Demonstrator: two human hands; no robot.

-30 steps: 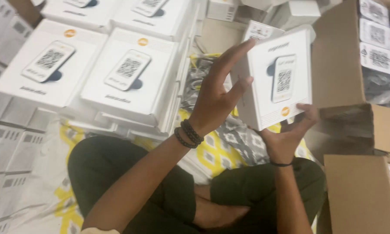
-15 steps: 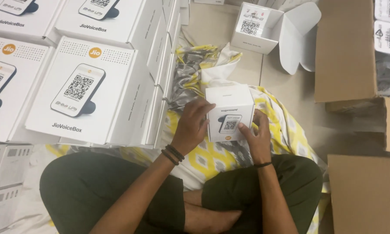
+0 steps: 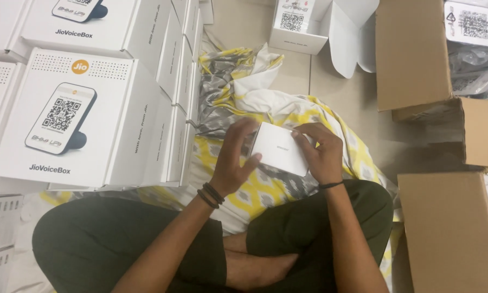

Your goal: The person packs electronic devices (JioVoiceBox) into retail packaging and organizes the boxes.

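Head view: left hand (image 3: 233, 160) and right hand (image 3: 321, 154) clasp a small white box (image 3: 279, 149) over the lap. Left of that box stand stacked white cartons (image 3: 97, 108); beyond it an opened white carton (image 3: 309, 24); right, brown cardboard boxes (image 3: 450, 228).

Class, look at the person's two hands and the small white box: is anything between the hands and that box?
Nothing visible is. The left hand and the right hand both grip the small white box directly, one on each side, above the yellow patterned cloth.
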